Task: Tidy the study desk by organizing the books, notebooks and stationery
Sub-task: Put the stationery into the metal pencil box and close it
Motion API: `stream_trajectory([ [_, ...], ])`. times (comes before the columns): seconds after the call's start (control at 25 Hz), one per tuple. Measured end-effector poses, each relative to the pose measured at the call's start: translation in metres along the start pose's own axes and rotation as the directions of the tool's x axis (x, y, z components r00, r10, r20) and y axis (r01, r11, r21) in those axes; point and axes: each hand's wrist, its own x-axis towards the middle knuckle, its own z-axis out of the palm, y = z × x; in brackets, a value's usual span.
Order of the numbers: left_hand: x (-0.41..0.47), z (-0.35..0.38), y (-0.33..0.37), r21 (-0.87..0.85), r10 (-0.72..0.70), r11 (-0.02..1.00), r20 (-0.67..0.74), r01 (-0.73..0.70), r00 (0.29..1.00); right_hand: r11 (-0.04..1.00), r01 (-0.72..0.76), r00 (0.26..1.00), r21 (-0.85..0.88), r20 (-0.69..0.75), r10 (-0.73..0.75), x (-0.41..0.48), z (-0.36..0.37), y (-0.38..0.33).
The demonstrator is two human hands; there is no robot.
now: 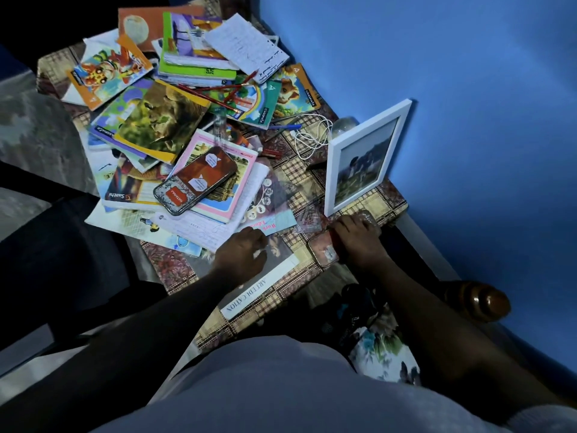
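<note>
Beside the white picture frame (pixel 331 176), my right hand (pixel 356 239) clasps a pink tin (pixel 321 250); my left hand (pixel 242 253) rests curled on the grey book (pixel 260 289), grip unclear.

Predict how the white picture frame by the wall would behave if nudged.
The white picture frame stands roughly upright on its narrow lower edge, so a nudge would probably tip it rather than slide it. Its front may be glass, so it is likely fragile. It stands near the desk edge, so it might fall off.
</note>
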Motion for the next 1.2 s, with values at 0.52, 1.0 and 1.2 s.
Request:
stream_trajectory([
  [0.52,0.006,-0.018,0.001,-0.017,-0.179,0.984,-0.030,0.178,0.983,0.945,0.171,0.946,0.280,0.221,-0.236,0.049,-0.065,-0.051],
  [1.0,0.038,-0.097,-0.044,0.400,-0.384,0.789,-0.273,0.467,0.882,0.762,0.303,0.950,0.572,-0.117,-0.290,0.107,-0.085,-0.139],
  [1.2,0.067,-0.113,-0.063,0.449,-0.497,0.747,-0.111,0.490,0.860,0.754,0.297,0.953,0.586,-0.140,-0.267,0.110,-0.077,-0.134],
])
